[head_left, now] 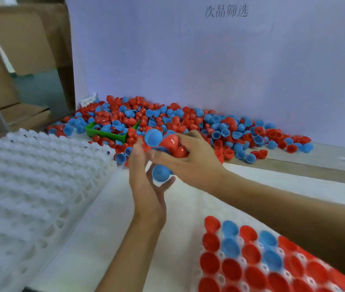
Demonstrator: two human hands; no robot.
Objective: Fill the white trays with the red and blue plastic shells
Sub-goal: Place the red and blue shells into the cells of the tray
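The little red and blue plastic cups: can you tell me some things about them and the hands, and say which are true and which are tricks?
1. The right hand grips a bunch of red and blue plastic shells. True.
2. The green plastic bin sits in the loose pile of shells. True.
3. The white plastic tray at bottom right holds only blue shells. False: it holds both colours, mostly red.
4. The stacked white trays on the left are full of shells. False: their pockets show none.
5. A blue shell sits between the left hand and the right hand. True.
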